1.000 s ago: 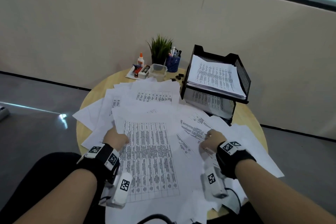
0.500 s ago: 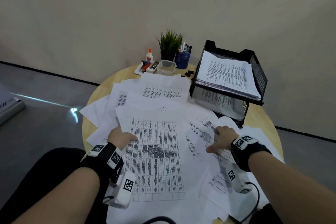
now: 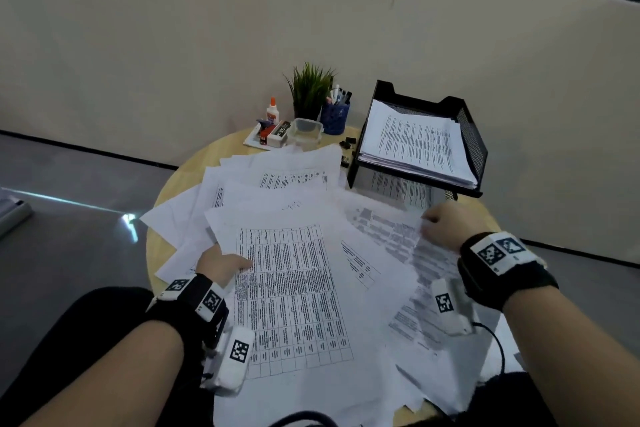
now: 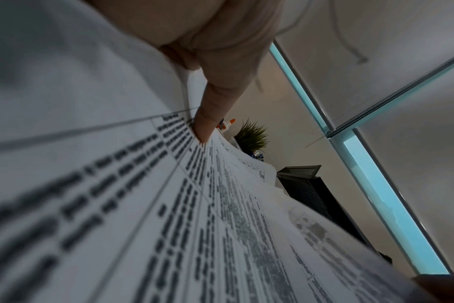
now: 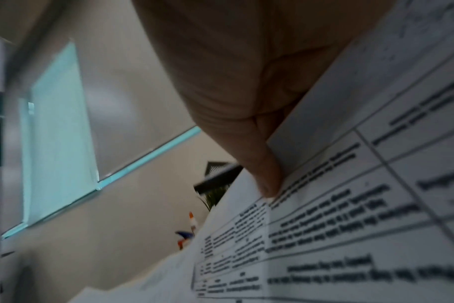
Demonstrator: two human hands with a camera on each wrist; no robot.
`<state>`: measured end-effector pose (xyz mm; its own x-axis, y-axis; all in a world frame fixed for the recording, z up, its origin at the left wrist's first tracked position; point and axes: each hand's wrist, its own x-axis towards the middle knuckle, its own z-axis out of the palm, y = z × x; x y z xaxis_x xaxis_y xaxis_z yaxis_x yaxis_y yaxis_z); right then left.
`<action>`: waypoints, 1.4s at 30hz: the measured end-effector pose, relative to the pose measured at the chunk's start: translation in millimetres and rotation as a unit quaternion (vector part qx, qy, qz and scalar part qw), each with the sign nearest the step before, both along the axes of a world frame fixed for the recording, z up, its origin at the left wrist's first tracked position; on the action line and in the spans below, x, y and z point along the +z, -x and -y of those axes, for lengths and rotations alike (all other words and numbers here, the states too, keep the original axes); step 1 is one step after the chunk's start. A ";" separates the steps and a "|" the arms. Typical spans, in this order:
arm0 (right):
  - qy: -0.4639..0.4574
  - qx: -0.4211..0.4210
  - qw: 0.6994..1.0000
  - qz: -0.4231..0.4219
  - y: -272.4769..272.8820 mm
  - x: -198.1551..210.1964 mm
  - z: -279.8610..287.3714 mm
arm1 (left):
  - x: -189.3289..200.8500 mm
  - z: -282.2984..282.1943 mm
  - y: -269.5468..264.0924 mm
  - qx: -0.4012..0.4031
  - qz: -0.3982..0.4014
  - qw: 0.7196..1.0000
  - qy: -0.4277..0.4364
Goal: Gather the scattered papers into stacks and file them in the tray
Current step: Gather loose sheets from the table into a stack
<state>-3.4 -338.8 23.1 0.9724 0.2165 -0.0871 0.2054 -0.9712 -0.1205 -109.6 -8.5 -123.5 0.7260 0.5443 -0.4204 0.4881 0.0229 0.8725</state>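
Right hand (image 3: 441,224) now farther up the papers (image 3: 294,288), print unreadable.

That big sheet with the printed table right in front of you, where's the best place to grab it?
Probably by its left edge, coming in from the left, where the left hand already grips the table sheet with its thumb on top. That edge looks slightly raised off the papers beneath, so fingers can slip under. Its right side lies flat among overlapping sheets.
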 end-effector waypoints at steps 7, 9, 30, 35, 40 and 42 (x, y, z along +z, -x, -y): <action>-0.072 -0.048 0.990 0.113 30.9 73.9 19.3 | 3.5 7.4 1.8 -0.032 0.007 0.999 -0.007; -0.106 -0.053 0.982 0.145 34.0 86.2 27.3 | 6.3 13.4 4.0 -0.043 0.017 0.999 0.000; -0.244 -0.157 0.944 -0.159 44.9 -98.7 7.3 | 19.8 55.3 -1.1 -0.066 0.124 0.977 0.159; -0.255 -0.137 0.937 -0.194 40.8 -108.4 -5.2 | 15.6 71.1 -3.6 -0.069 0.116 0.987 0.082; -0.365 -0.174 0.898 -0.171 37.4 -102.9 -7.0 | 30.5 69.9 2.8 -0.075 0.185 0.974 0.110; -0.414 -0.174 0.877 -0.171 37.7 -100.5 -8.4 | 36.0 65.6 4.0 -0.081 0.199 0.966 0.141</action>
<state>-41.1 -330.4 -77.4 0.9397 0.0382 -0.3399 -0.2722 -0.5183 -0.8107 -113.6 -74.2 -87.5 0.9271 0.3138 -0.2050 0.1318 0.2390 0.9620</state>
